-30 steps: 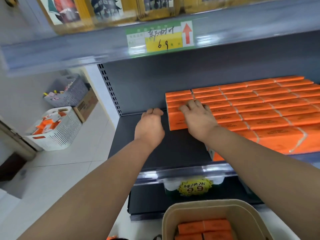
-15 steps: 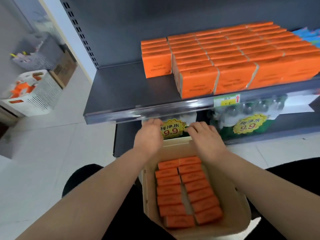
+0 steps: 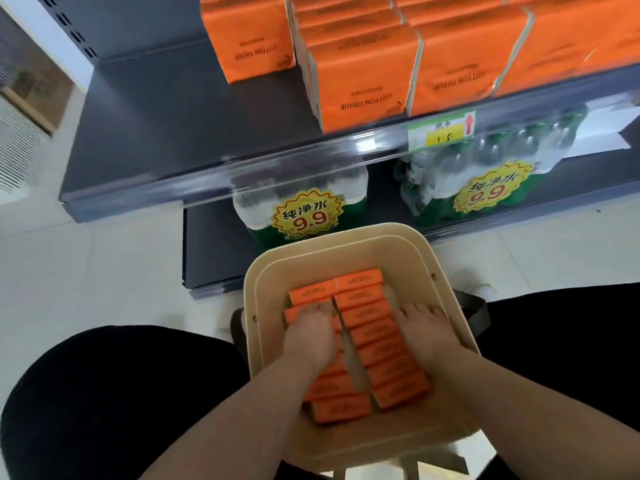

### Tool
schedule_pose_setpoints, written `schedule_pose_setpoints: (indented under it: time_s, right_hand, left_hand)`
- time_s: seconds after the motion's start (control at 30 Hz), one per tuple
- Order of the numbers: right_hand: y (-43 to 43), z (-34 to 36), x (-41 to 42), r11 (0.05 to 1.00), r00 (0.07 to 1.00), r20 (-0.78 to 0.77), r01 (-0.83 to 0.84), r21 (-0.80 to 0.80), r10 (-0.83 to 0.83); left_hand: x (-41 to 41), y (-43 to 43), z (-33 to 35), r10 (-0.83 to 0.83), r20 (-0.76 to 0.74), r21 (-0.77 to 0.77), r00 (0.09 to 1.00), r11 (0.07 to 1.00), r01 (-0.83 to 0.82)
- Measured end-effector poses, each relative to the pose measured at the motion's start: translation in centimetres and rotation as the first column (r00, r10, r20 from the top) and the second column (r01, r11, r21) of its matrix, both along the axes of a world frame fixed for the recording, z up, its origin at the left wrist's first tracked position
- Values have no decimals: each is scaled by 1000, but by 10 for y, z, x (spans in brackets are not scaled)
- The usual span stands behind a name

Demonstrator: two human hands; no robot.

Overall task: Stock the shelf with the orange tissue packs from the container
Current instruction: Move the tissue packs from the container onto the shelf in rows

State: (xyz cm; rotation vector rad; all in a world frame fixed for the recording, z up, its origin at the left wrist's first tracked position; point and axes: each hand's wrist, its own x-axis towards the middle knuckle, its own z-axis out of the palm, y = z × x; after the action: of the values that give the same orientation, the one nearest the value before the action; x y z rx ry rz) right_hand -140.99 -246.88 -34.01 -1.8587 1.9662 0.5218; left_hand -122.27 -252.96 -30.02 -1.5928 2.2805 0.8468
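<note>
From my remote seat I see my left hand (image 3: pixel 313 336) lying palm-down on the left column of orange tissue packs (image 3: pixel 372 336) in the beige container (image 3: pixel 450 303), fingers spread flat and not yet curled around anything. The packs stand on edge in two columns, each pack's long axis running left to right, narrow top faces up, the columns stretching away from me towards the shelf (image 3: pixel 166 133). I judge them light and soft, a film-wrapped paper block that gives under a squeeze, so I would clamp several together by the end faces. My right hand (image 3: pixel 427 336) presses open against the right column's outer side, gripping nothing
</note>
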Motion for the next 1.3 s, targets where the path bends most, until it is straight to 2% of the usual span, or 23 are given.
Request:
schedule_pose_setpoints:
  time_s: [0.17, 0.37, 0.57, 0.77, 0.83, 0.93, 0.97, 1.1, 1.23, 1.3]
  right_hand:
    - [-20, -25, 9, 1000, 999, 50, -4, 11, 4]
    - [-47, -44, 22, 996, 992, 89, -92, -2, 92]
    - [-62, -61, 31, 990, 990, 26, -141, 32, 140]
    - [-67, -69, 35, 984, 985, -27, -170, 58, 172]
    - [-65, -61, 33, 984, 984, -32, -177, 23, 177]
    - [-63, -47, 30, 968, 966, -111, -240, -71, 232]
    - [-61, -45, 28, 960, 966, -111, -246, -133, 232]
    - [-57, -14, 26, 965, 988, -40, -156, -213, 150]
    - [-41, 4, 25, 973, 996, -13, -94, -209, 93]
    - [-30, 7, 28, 983, 995, 17, -98, -153, 102]
  left_hand:
    - [4, -6, -21, 7, 35, 26, 999, 1000, -8]
    - [7, -19, -39, 110, 42, 2, 993, 994, -110]
    - [12, -26, -50, 216, 43, 6, 976, 976, -216]
    - [15, -28, -55, 253, 31, 4, 967, 967, -254]
    - [17, -30, -56, 276, 49, 18, 960, 961, -277]
    - [17, -33, -55, 267, 72, 38, 961, 962, -270]
    - [17, -34, -54, 264, 79, 42, 961, 963, -268]
    - [19, -35, -51, 225, 87, 57, 970, 971, -230]
    - [20, -29, -50, 159, 89, 93, 983, 982, -167]
    - [21, -24, -51, 117, 107, 104, 987, 986, -128]
